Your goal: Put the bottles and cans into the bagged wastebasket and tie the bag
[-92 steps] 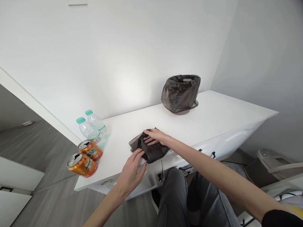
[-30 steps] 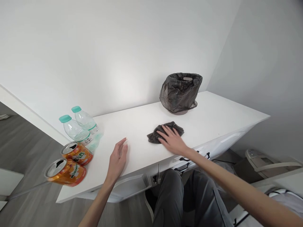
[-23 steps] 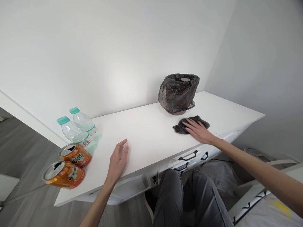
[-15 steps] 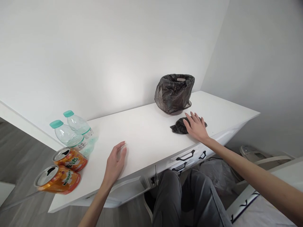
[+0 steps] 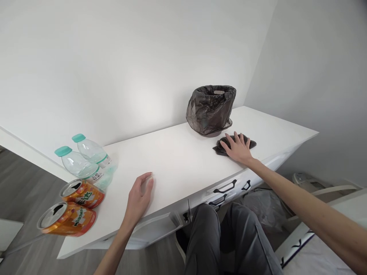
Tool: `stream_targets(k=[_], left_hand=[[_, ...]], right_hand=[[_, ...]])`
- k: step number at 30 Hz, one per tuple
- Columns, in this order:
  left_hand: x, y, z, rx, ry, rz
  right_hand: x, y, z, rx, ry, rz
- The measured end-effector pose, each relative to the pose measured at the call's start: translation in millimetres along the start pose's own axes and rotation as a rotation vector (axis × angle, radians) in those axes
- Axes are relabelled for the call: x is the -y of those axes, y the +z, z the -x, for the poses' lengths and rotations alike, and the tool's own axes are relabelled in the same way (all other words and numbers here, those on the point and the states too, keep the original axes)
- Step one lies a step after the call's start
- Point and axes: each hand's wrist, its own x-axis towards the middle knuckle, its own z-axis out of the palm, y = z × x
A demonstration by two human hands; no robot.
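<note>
My right hand (image 5: 239, 148) lies with spread fingers on a crumpled black plastic bag (image 5: 218, 149), pressing it to the white tabletop; the palm hides part of the bag. Just behind it stands a bin (image 5: 211, 134) lined with a thin black bag (image 5: 210, 110) folded over its rim. My left hand (image 5: 140, 194) rests on its side near the front edge of the top, thumb and fingers apart, holding nothing.
At the left end stand two orange Mirinda cans (image 5: 73, 219) and, behind them, two clear bottles (image 5: 77, 164) with teal caps. A wall runs along the back. Drawer handles (image 5: 226, 187) jut from the front, above my knees (image 5: 203, 236).
My right hand has slid slightly to the right with the crumpled bag under it, and its fingers are spread wider. My left hand stays in place. The view has shifted a little.
</note>
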Motion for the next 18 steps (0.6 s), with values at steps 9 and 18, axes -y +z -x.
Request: stream_targets(k=[9,18], left_hand=[[-8,2.0,-5,0.015,-0.006,-0.045],[-26,-4.5,3,0.061,0.06,-0.142]], right_hand=[[107,-4,76,-0.049,-0.581,-0.159],[173,-9,114,0.181,-0.685,-0.204]])
